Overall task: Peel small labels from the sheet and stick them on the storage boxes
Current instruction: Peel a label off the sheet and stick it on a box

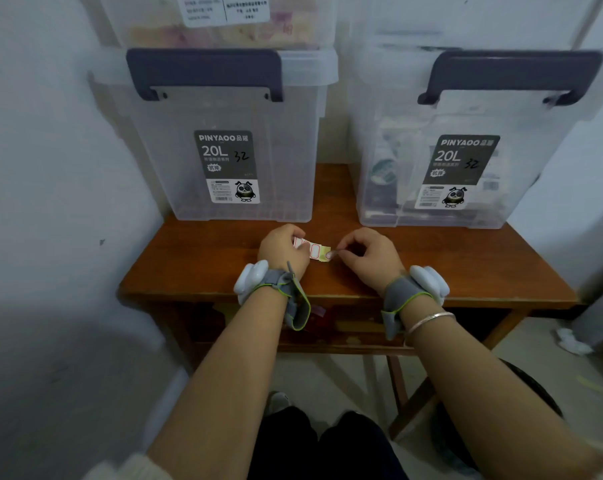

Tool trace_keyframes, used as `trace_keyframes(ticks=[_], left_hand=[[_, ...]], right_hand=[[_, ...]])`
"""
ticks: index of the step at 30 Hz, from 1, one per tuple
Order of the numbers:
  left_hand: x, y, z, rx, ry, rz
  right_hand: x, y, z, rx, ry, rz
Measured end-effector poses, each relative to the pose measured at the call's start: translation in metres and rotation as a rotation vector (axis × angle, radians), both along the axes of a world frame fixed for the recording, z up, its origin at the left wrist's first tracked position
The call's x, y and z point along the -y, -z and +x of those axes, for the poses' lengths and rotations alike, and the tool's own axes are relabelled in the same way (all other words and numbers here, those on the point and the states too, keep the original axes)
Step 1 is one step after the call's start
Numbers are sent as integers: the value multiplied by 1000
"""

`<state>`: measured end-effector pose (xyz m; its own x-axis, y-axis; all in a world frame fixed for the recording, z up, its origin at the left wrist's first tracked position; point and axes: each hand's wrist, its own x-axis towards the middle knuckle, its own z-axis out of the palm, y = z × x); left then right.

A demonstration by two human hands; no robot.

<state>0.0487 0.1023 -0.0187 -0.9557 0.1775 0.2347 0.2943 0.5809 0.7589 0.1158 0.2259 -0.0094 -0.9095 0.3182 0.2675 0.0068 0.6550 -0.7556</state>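
Above the table's (196, 265) front edge, near its middle, the label sheet (312, 250) sat between both hands, its left end hidden inside the curled left hand (282, 249). The right hand (369, 256) pinched the sheet's right corner; whether a label had lifted was unclear. Two storage boxes (230, 143) stood along the back edge.

Red-bordered white labels (310, 250), clear boxes (244, 140) (navy handles (204, 69)), reddish-brown table (196, 258)
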Motion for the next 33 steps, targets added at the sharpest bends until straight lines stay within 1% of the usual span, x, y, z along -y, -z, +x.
trace_keyframes(ticks=[4, 7, 13, 17, 20, 23, 26, 30, 33], left_hand=[[-1, -1, -4, -18, 8, -87], [-2, -3, -5, -12, 18, -152], [5, -10, 1, 12, 59, -232], [30, -31, -9, -67, 44, -308], [57, -63, -26, -172, -6, -328], [77, -99, -40, -266, -46, -277], [93, -129, -52, -369, -82, -256], [110, -157, -74, -555, -113, -376], [120, -172, -94, -570, -92, -466]], right_hand=[[-2, 0, -1, -14, 4, -15], [-3, 0, -3, -28, 27, -63], [-3, -4, 0, 24, 95, -129], [4, -18, -3, 66, 111, -93], [21, -42, -18, -23, 95, -45], [44, -70, -40, -124, 44, 23], [68, -92, -60, -186, 12, 58], [96, -113, -85, -269, 19, 62], [111, -118, -105, -297, 30, 50]])
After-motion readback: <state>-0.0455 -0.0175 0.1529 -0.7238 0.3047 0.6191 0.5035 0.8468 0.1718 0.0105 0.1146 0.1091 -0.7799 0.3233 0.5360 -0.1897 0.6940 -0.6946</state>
